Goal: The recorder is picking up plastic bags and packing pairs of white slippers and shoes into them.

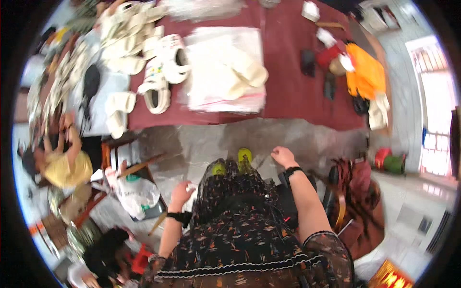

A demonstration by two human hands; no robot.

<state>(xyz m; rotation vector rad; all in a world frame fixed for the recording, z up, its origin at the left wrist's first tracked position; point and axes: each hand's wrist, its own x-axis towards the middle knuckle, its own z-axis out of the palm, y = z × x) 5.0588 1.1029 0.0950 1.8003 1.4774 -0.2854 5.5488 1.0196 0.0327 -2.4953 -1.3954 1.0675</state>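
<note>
Now, cream footwear (pixel 247 69) lies on the plastic-bag stack (pixel 204 84), left of centre on the maroon table (pixel 290 98); the right hand (pixel 283 156) is curled, seemingly empty, the left hand (pixel 181 194) half-curled, grip unclear. Lifting straight up should spare the slippery stack.

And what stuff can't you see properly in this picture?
All in the head view:
Left hand: blurred, so I can't tell whether it touches the white thing beside it.
Right hand: its curled pose hides the palm.
White plastic bag: the crumpled plastic hides most of what's inside.
Clear plastic pile: cut off by the top edge.
Nearer patterned white shoe: its coloured marks are too small and blurred to make out.
</note>
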